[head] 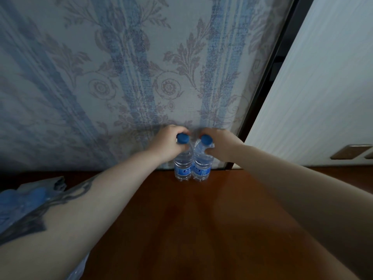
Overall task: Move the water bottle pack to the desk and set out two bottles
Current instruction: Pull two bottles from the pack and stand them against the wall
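1. Two clear plastic water bottles with blue caps and blue labels stand upright on the reddish-brown wooden table (pixel 201 229), at its far edge, right against the wall.
2. The left bottle (pixel 183 168) and the right bottle (pixel 200 168) stand side by side, their bodies touching or all but touching; which of the two cannot be told.
3. The left hand (pixel 165 145) is clamped around the neck and shoulder of the left bottle, its grip closed on the plastic just under the left cap (pixel 182 138), which shows past the fingers.
4. The right hand (pixel 221 146) is clamped in the same manner on the upper part of the right bottle, fingers wrapped below the right cap (pixel 206 139).
5. Both forearms reach forward over the table from the near edge of the view; the left forearm carries a dark tattoo (pixel 40 217).
6. The water bottle pack (pixel 24 201) lies at the left edge of the view, partly hidden behind the left forearm; blue caps show through its clear wrap. It is blurred, and the number of bottles in it cannot be told.
7. The wall bears blue-striped floral wallpaper (pixel 131 67). To the right of it stand a dark frame (pixel 268 87) and a white panel (pixel 323 87).
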Motion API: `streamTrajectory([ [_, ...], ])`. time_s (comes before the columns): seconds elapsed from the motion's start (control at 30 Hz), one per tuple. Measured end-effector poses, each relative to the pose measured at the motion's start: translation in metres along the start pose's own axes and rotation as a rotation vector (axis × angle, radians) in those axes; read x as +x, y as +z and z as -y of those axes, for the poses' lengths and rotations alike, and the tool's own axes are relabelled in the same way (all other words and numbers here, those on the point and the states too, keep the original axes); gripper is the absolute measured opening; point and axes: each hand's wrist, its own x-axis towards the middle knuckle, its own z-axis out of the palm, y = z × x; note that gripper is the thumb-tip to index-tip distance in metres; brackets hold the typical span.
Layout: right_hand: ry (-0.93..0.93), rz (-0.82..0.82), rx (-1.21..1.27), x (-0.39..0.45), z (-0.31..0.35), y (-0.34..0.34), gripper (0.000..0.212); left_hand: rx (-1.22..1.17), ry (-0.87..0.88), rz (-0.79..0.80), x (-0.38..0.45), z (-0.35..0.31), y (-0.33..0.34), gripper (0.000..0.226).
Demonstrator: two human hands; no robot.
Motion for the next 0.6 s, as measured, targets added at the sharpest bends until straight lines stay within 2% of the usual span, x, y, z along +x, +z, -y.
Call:
streamTrajectory([
  [0.07,0.071,-0.145,-0.055,-0.001,0.004,0.001,0.044,0.014,-0.054,-0.079,-0.001,-0.002,0.005,0.047],
  [0.13,0.169,-0.209,-0.104,-0.001,0.009,0.005,0.051,0.022,-0.109,-0.135,-0.002,-0.004,0.01,0.043],
  [0.3,0.186,-0.138,-0.094,0.001,0.014,0.005,0.044,-0.009,-0.156,-0.166,0.0,-0.003,0.015,0.044],
  [0.6,0.059,-0.075,-0.004,0.002,0.007,0.001,0.038,0.032,-0.067,-0.137,-0.001,0.005,0.016,0.043],
])
